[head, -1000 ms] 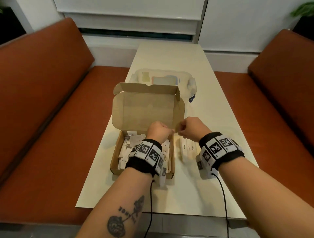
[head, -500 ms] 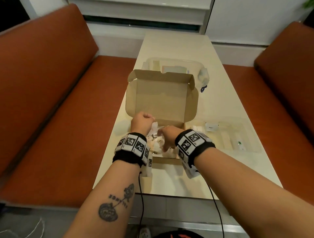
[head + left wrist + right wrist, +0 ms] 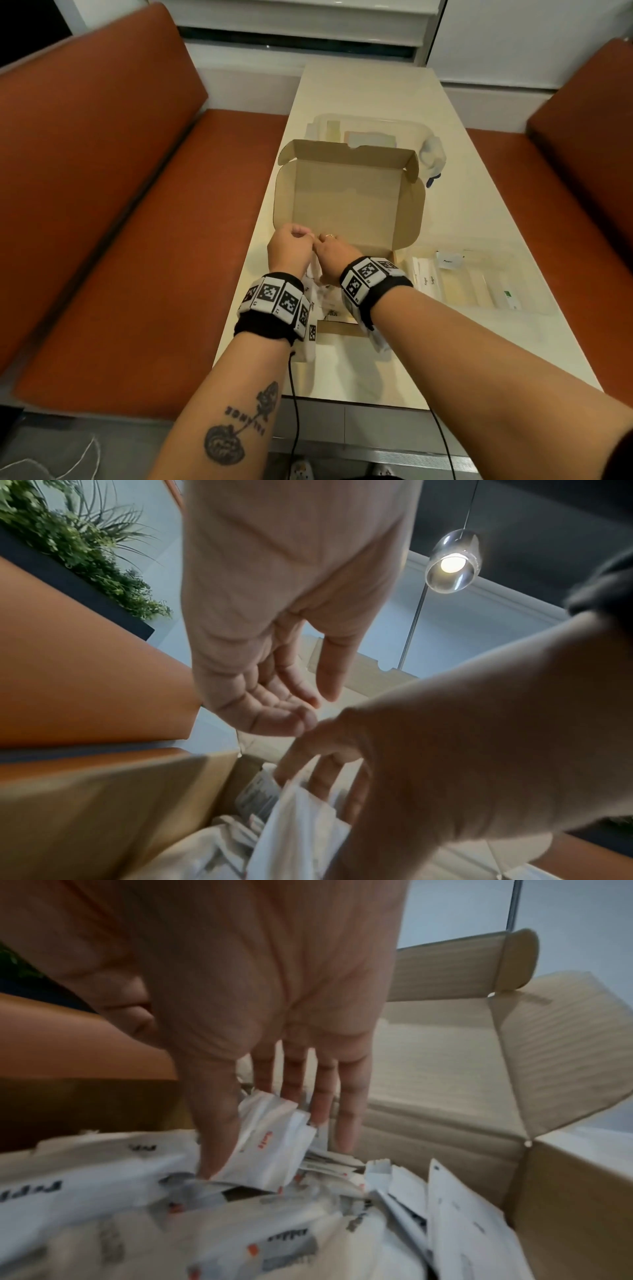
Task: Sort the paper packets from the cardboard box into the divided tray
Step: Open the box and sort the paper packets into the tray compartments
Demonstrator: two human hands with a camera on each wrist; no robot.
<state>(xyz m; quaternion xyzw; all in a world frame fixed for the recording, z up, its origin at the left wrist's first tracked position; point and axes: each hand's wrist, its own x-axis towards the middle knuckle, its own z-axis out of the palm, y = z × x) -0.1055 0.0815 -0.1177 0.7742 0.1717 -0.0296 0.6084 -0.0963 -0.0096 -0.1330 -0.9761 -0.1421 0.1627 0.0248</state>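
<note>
While the right hand [image 3: 260, 1031] digs into the cardboard box [image 3: 346, 202], thumb and fingers pinching one red-printed packet [image 3: 270, 1139] off the pile, left hand [image 3: 270, 653] hovers relaxed, holding nothing. Divided tray [image 3: 479, 284] sits at 3 o'clock on the surface [image 3: 376, 89]. Lift one packet only, read its print, then choose the compartment.
</note>
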